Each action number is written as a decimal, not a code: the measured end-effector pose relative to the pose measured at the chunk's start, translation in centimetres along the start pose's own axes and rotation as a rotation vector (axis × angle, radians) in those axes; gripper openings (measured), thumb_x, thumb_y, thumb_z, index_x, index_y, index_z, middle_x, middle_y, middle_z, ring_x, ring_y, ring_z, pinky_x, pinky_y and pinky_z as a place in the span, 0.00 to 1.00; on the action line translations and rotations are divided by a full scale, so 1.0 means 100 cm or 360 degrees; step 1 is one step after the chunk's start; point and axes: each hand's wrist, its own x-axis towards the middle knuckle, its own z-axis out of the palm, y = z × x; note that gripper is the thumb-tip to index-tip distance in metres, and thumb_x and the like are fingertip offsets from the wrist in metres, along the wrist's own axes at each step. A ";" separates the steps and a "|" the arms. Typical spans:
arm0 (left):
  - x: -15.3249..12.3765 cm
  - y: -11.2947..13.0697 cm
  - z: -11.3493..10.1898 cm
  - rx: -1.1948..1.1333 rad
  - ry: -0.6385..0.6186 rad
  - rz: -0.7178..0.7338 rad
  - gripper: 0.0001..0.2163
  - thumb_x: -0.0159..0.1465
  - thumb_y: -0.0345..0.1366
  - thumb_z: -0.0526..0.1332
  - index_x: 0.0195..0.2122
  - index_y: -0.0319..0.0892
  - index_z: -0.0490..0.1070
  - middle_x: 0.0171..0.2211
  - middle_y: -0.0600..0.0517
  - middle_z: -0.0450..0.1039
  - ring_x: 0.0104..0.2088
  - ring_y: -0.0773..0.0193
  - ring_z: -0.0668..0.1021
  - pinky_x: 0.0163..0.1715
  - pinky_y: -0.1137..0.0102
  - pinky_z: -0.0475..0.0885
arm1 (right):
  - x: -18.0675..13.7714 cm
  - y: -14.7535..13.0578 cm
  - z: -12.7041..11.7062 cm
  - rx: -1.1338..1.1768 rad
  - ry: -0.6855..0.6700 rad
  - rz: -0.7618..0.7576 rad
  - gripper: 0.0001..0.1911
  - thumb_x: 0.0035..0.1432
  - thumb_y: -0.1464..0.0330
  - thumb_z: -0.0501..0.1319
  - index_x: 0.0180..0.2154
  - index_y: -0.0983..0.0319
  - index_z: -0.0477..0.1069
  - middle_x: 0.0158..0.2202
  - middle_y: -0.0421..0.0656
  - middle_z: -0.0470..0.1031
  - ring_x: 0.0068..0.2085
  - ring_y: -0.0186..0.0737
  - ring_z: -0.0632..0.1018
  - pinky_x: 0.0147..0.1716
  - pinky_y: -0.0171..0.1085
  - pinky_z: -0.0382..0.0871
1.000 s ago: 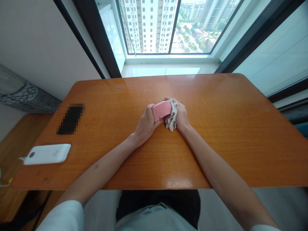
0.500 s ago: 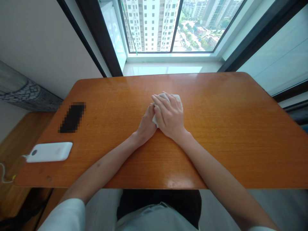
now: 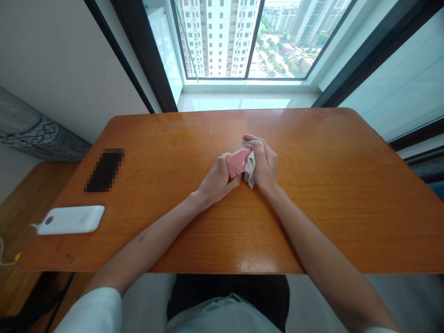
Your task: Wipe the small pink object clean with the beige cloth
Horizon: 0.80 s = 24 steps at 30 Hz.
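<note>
A small pink object (image 3: 237, 162) with a smooth, shiny, box-like body is held over the middle of the table; its exact kind I cannot make out. My left hand (image 3: 219, 178) is closed around its left end. My right hand (image 3: 266, 164) grips a crumpled whitish cloth (image 3: 250, 169), which touches or wraps the pink object's right end. Fingers and cloth hide that end of the object.
Both forearms rest across the brown wooden table (image 3: 333, 194). To the left lie a white oblong device (image 3: 71, 219) with a cable and a dark pixelated rectangle (image 3: 104, 170). Beyond the far edge is a window (image 3: 225, 41).
My right hand has shifted right with the cloth, off the top of my left hand. The pink object, covered before, now shows between the hands.
</note>
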 end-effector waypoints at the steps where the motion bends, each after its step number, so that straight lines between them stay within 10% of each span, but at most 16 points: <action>1: 0.001 0.001 0.000 0.0026 -0.0006 0.0038 0.26 0.72 0.41 0.66 0.66 0.41 0.57 0.65 0.34 0.71 0.66 0.44 0.77 0.67 0.47 0.74 | 0.001 -0.005 -0.005 -0.0197 -0.0043 -0.0161 0.25 0.81 0.52 0.50 0.57 0.56 0.82 0.59 0.49 0.85 0.60 0.51 0.83 0.64 0.53 0.74; 11: 0.000 -0.003 -0.001 -0.0055 0.0205 0.0031 0.24 0.73 0.40 0.63 0.66 0.47 0.55 0.57 0.40 0.77 0.54 0.49 0.84 0.54 0.50 0.84 | -0.008 -0.040 0.008 -0.1032 -0.0606 -0.0813 0.22 0.79 0.60 0.54 0.66 0.55 0.77 0.65 0.47 0.83 0.65 0.59 0.79 0.67 0.61 0.70; 24: -0.002 -0.001 0.000 0.0013 0.0174 -0.0050 0.28 0.68 0.39 0.70 0.62 0.47 0.55 0.58 0.42 0.76 0.54 0.52 0.84 0.52 0.58 0.80 | 0.001 0.032 0.016 0.0587 -0.0010 0.0572 0.32 0.71 0.41 0.54 0.49 0.59 0.83 0.50 0.48 0.89 0.48 0.50 0.86 0.50 0.49 0.82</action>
